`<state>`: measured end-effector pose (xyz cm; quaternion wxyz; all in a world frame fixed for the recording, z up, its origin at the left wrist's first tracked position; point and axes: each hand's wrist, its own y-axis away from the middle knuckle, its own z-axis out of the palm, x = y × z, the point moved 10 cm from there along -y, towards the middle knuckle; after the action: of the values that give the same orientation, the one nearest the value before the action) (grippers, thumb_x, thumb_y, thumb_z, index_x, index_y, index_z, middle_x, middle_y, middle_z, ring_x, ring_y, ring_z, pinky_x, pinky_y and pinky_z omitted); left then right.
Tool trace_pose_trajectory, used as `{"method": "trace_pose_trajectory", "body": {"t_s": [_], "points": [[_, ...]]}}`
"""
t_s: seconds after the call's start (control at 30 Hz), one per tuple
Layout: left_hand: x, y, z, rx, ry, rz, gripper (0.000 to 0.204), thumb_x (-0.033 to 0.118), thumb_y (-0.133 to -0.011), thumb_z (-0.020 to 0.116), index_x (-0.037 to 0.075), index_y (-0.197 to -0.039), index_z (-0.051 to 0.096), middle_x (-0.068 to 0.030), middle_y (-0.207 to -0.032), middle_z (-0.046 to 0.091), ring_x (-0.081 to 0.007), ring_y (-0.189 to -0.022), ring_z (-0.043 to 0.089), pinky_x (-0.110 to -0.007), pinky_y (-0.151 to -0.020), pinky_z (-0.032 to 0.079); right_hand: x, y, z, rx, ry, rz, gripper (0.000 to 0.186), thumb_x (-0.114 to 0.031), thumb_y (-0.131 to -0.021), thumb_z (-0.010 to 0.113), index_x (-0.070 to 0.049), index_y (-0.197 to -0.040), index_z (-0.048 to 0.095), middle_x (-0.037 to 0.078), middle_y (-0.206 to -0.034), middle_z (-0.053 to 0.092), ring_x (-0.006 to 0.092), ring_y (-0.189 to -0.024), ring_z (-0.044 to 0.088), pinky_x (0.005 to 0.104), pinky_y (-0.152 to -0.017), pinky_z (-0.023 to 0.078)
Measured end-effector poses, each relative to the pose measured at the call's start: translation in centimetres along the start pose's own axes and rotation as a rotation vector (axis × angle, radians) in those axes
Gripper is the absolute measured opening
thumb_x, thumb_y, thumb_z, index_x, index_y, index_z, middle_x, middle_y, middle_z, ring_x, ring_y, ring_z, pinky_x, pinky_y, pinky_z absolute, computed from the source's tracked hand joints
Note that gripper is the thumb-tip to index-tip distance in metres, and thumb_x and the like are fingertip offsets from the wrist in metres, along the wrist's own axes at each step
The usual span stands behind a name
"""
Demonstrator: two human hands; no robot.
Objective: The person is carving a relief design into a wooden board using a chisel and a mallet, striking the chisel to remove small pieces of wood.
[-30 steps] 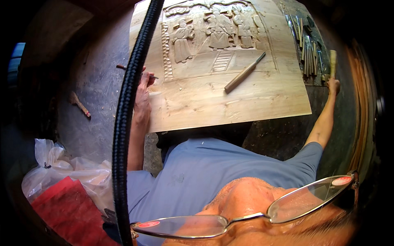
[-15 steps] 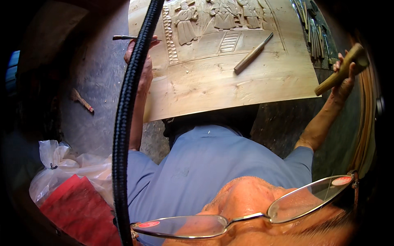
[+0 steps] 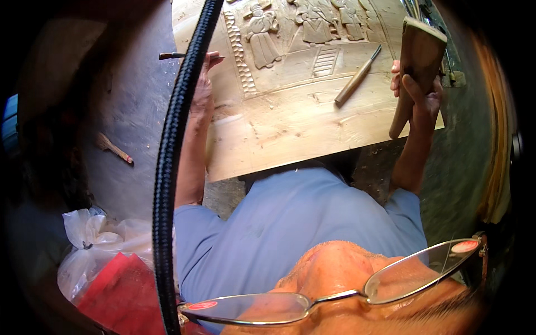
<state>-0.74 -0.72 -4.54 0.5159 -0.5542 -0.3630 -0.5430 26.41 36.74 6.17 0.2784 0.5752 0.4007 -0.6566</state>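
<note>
A thin carving chisel (image 3: pixel 172 56) with a dark end lies across the fingers of my left hand (image 3: pixel 203 94), at the left edge of a pale carved wooden panel (image 3: pixel 290 134). The black braided cord hides part of that hand and the tool. My right hand (image 3: pixel 425 100) is closed round a wooden mallet (image 3: pixel 422 53), its broad end up and its narrow end down, over the panel's right side. A second chisel (image 3: pixel 357 77) with a wooden handle rests on the panel below the carved figures (image 3: pixel 262 36), apart from both hands.
A black braided cord (image 3: pixel 173 151) runs down the view at left. On the grey floor lies a short wooden-handled brush-like tool (image 3: pixel 116 148). A clear plastic bag (image 3: pixel 84 240) and red cloth-like material (image 3: pixel 120 293) are at lower left. More tools (image 3: pixel 413 8) stand beyond the mallet.
My right hand has brought the mallet inward to the left and turned it more upright. My left hand still holds its chisel near the panel's left edge. The whole view has shifted slightly.
</note>
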Motion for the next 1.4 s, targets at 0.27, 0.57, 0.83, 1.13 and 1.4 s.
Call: {"method": "trace_pose_trajectory", "body": {"t_s": [0.27, 0.57, 0.83, 1.13, 1.4], "points": [[-0.1, -6.5, 3.8, -0.190, 0.050, 0.113, 0.015, 0.004, -0.102, 0.065, -0.004, -0.113, 0.069, -0.0158, -0.100, 0.076, -0.0250, -0.092, 0.075, -0.038, -0.087, 0.064, 1.5, 1.6, 2.6, 0.039, 0.133, 0.079, 0.029, -0.009, -0.093, 0.070, 0.007, -0.117, 0.066, 0.017, -0.108, 0.071, 0.0156, -0.079, 0.065, 0.0296, -0.066, 0.050], [-2.8, -9.3, 4.2, -0.153, 0.113, 0.156, 0.015, 0.003, -0.099, 0.069, -0.006, -0.111, 0.069, -0.0137, -0.098, 0.076, -0.0229, -0.089, 0.076, -0.036, -0.086, 0.063, 2.6, -1.8, 5.9, 0.059, 0.182, 0.057, 0.027, -0.003, -0.088, 0.080, 0.001, -0.112, 0.068, 0.012, -0.100, 0.076, 0.0129, -0.080, 0.070, 0.0270, -0.071, 0.055], [-2.8, -9.4, 4.8, -0.148, 0.018, 0.179, 0.013, 0.002, -0.098, 0.069, -0.005, -0.110, 0.069, -0.0133, -0.095, 0.076, -0.0209, -0.086, 0.075, -0.034, -0.083, 0.063, 1.3, -5.5, 8.2, -0.042, 0.451, -0.087, 0.032, -0.005, -0.089, 0.079, -0.004, -0.119, 0.070, 0.007, -0.098, 0.077, 0.0133, -0.086, 0.072, 0.0301, -0.076, 0.057], [-2.3, -9.8, 5.5, -0.203, -0.205, 0.203, 0.011, 0.001, -0.098, 0.069, -0.005, -0.107, 0.070, -0.0109, -0.094, 0.077, -0.0160, -0.086, 0.073, -0.029, -0.083, 0.060, -2.1, -8.9, 8.7, -0.060, 0.606, -0.370, 0.031, 0.000, -0.084, 0.083, 0.001, -0.112, 0.071, 0.011, -0.101, 0.077, 0.0172, -0.094, 0.075, 0.0292, -0.080, 0.060], [-1.5, -9.5, 6.0, -0.211, -0.317, 0.202, 0.010, -0.003, -0.097, 0.069, -0.005, -0.106, 0.074, -0.0060, -0.093, 0.077, -0.0100, -0.084, 0.069, -0.025, -0.079, 0.056, -5.0, -11.2, 14.5, -0.207, 0.573, -0.917, 0.071, 0.006, -0.072, 0.078, 0.005, -0.140, 0.056, 0.018, -0.110, 0.074, 0.0212, -0.088, 0.076, 0.0339, -0.076, 0.063]]}}
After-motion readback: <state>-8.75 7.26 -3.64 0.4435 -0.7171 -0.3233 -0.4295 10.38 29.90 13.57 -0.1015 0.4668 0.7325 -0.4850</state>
